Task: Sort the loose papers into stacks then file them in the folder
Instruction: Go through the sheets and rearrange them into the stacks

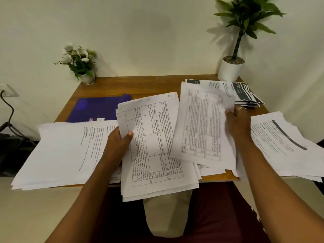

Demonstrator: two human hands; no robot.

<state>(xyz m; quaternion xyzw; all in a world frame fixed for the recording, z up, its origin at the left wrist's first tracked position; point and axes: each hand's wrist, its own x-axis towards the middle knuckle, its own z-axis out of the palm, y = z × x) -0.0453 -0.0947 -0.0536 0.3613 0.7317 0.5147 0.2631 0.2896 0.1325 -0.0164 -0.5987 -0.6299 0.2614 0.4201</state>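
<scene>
Two hands: left hand (118, 141) fingers clamp table-sheet stack (154, 148), right hand (238, 121) fingers pinch single sheet (203, 123).

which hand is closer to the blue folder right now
Left. The left hand grips the table-printed bundle just right of the blue folder; the right hand is far across, lifting a sheet.

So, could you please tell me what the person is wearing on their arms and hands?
Both forearms are bare, with no sleeves, gloves or watch in view. The right hand seems to carry a ring on one of its fingers, though it is blurred. The left hand shows no jewellery.
</scene>
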